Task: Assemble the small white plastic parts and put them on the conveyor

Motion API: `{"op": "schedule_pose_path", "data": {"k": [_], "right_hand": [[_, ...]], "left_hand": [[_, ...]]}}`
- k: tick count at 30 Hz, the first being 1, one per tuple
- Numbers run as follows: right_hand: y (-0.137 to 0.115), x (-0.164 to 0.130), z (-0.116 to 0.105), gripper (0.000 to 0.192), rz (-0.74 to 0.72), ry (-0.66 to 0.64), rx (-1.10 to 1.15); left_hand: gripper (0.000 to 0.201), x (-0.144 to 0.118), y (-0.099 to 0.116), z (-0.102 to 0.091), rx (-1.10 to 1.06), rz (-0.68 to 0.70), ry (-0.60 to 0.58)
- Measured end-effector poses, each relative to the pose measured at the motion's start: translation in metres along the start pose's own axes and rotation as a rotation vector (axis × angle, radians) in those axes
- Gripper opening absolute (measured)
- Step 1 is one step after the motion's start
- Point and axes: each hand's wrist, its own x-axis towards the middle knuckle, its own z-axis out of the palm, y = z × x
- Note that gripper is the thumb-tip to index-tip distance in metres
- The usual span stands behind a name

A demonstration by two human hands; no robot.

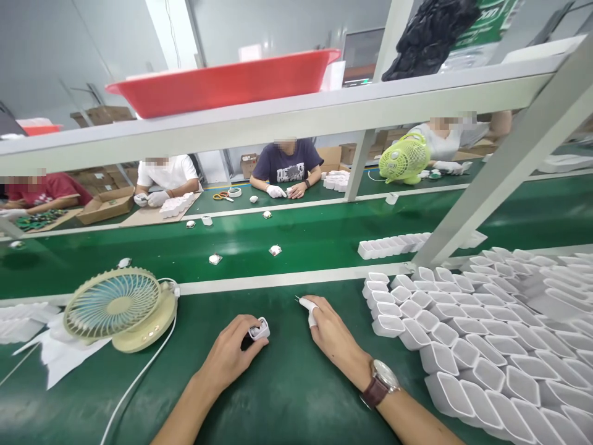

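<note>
Between the thumb and fingers of my left hand [234, 349] is a small white plastic housing [262, 330], its open side tilted up; the inside is partly hidden by my fingertips. To the right, my right hand [328, 327] is closed, with white covers on its finger. Two fine metal tips, seemingly of tweezers [297, 299], poke out beyond the covered finger; the rest of that tool is hidden. The two hands are apart above the green worktable [282, 395]. Nearest to my right hand are rows of similar white housings [388, 326].
A cream fan [120, 306] with a white cable stands at left. Beyond the table edge, a green conveyor belt [315, 228] carries small white parts [275, 250]. A shelf post [482, 154] slants down at right; a red tray [222, 83] sits overhead. Several co-workers sit opposite.
</note>
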Motion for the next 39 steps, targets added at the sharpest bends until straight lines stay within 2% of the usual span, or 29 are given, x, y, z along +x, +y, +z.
{"op": "schedule_pose_path", "data": {"k": [8,13,16,20,24,27,33,36,39], "right_hand": [[-0.006,0.003,-0.004,0.043,0.046,-0.037,-0.229],[-0.019,0.001,0.001,0.039,-0.087,0.032,-0.261],[-0.030,-0.004,0.009,0.033,-0.180,0.015,-0.189],[-0.041,-0.007,0.012,0.026,-0.266,-0.081,-0.105],[-0.043,-0.005,0.006,0.020,-0.270,-0.160,-0.063],[-0.042,-0.003,0.003,0.019,-0.250,-0.187,-0.049],[-0.041,-0.005,0.000,0.017,-0.236,-0.194,-0.086],[-0.041,-0.006,-0.002,0.016,-0.238,-0.207,-0.106],[-0.041,-0.004,-0.006,0.015,-0.250,-0.220,-0.111]], "left_hand": [[0.016,0.001,0.000,0.004,-0.006,0.048,0.103],[0.017,0.000,0.002,0.009,-0.021,0.026,0.143],[0.020,0.001,0.000,0.011,-0.016,-0.050,0.186],[0.029,0.010,-0.007,0.013,-0.007,-0.208,0.276],[0.032,0.038,-0.019,0.017,-0.036,-0.298,0.203],[0.033,0.076,-0.028,0.023,-0.040,-0.359,0.172],[0.026,0.150,-0.050,0.038,-0.006,-0.380,0.200],[0.025,0.166,-0.053,0.043,0.026,-0.372,0.210],[0.037,0.171,-0.041,0.048,0.062,-0.321,0.247]]}}
